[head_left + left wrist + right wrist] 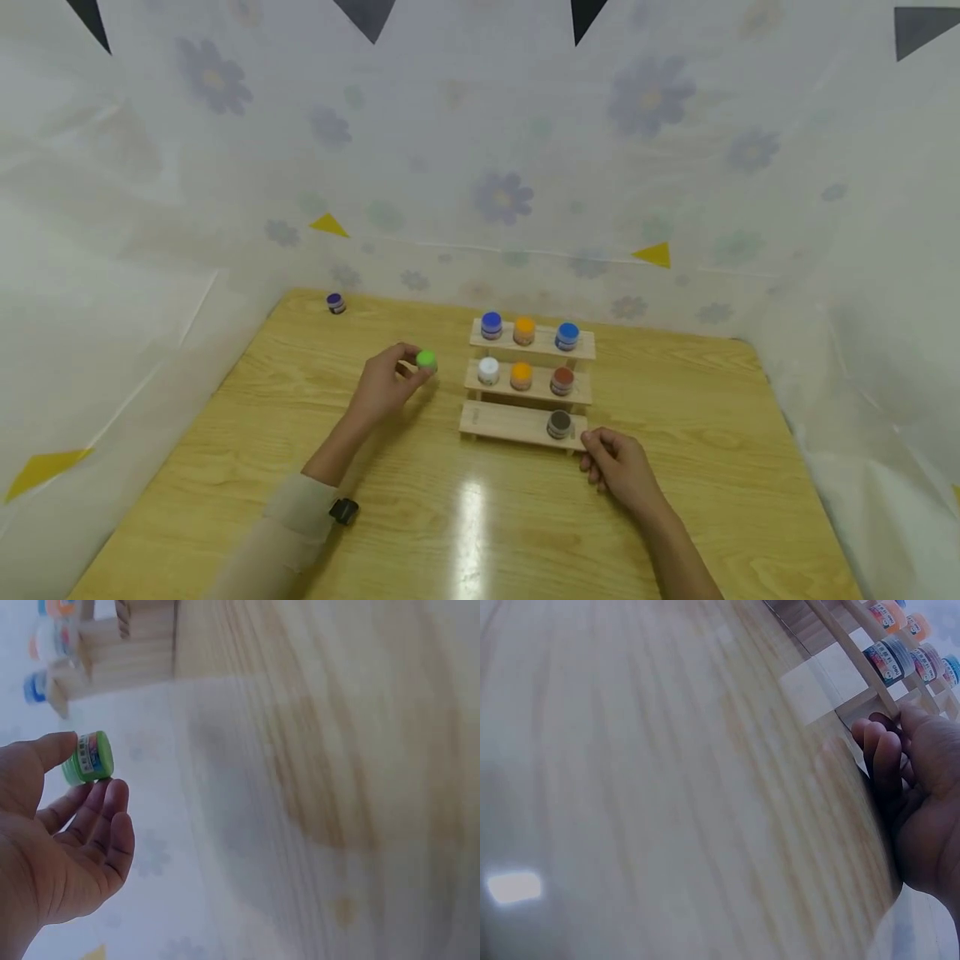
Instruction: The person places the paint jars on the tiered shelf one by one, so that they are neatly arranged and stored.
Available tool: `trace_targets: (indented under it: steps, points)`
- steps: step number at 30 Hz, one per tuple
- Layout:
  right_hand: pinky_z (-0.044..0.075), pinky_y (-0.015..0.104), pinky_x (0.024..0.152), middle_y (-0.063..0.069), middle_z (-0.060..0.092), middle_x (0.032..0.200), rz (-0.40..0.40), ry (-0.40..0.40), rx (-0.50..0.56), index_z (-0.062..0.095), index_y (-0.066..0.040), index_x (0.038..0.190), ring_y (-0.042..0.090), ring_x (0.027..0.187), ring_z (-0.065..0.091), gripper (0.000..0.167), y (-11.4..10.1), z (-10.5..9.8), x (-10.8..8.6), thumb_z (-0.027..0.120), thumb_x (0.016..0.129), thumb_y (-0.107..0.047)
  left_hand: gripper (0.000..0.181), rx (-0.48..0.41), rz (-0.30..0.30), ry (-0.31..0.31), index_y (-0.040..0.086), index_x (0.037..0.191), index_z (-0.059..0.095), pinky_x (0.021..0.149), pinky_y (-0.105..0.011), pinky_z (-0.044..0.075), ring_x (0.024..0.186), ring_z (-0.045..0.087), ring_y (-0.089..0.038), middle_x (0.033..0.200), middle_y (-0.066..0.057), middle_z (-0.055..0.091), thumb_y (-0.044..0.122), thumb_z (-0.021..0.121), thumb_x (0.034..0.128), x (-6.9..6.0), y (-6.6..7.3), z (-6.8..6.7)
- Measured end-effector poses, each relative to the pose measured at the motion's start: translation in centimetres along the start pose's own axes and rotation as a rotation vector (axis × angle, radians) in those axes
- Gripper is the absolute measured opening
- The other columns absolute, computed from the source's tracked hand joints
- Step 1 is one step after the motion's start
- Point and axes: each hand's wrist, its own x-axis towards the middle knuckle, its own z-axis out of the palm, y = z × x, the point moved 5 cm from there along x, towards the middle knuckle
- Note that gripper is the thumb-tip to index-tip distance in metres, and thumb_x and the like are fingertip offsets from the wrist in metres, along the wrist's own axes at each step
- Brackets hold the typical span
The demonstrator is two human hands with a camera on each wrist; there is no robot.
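My left hand (384, 388) pinches a small green paint jar (427, 362) above the table, left of a three-tier wooden stand. In the left wrist view, the thumb and fingers hold the green jar's label side (88, 759), and it is tipped over sideways. The right hand (621, 472) grips the right end of the stand's lowest tier (510, 422), its fingers curled under the edge. On that tier, close to the thumb, stands a black paint jar (558, 424). White (488, 371), orange (521, 376) and dark red (562, 381) jars occupy the middle tier.
Along the top tier are a dark blue jar (491, 325), an orange-yellow jar (524, 331) and a blue jar (567, 336). A purple jar (335, 303) stands alone at the table's far left corner. Flower-patterned sheeting (450, 150) encloses the wooden table (405, 533).
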Motion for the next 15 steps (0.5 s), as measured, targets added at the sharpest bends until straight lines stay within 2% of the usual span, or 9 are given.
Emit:
trace_targets:
  steps: [4, 8, 15]
  points:
    - [0.052, 0.028, 0.045, 0.016, 0.068, 0.081, 0.006, -0.006, 0.014, 0.069, 0.005, 0.101, 0.015, 0.057, 0.058, 0.039, 0.0, 0.2, -0.1, 0.059, 0.111, -0.031, 0.036, -0.004, 0.054, -0.024, 0.007, 0.127, 0.069, 0.069, -0.034, 0.060, 0.092, 0.070, -0.023, 0.114, -0.006, 0.071, 0.025, 0.079, 0.0983, -1.8, 1.9, 0.8]
    - [0.052, 0.028, 0.044, 0.015, 0.068, 0.079, 0.001, -0.006, -0.006, 0.069, 0.005, 0.100, 0.015, 0.056, 0.059, 0.039, 0.0, 0.2, -0.1, 0.059, 0.111, -0.031, 0.032, -0.010, 0.092, -0.064, 0.009, 0.124, 0.070, 0.073, -0.032, 0.060, 0.092, 0.069, -0.019, 0.111, -0.003, 0.072, 0.022, 0.082, 0.0961, -3.5, 3.0, 2.1]
    - [0.052, 0.027, 0.044, 0.013, 0.067, 0.077, -0.011, 0.009, -0.009, 0.069, 0.003, 0.097, 0.014, 0.055, 0.058, 0.038, -0.2, 0.1, -0.1, 0.059, 0.110, -0.031, 0.033, -0.015, 0.114, -0.152, 0.019, 0.124, 0.072, 0.075, -0.029, 0.059, 0.092, 0.067, -0.013, 0.111, 0.007, 0.072, 0.026, 0.083, 0.0945, -4.4, 4.8, 5.1]
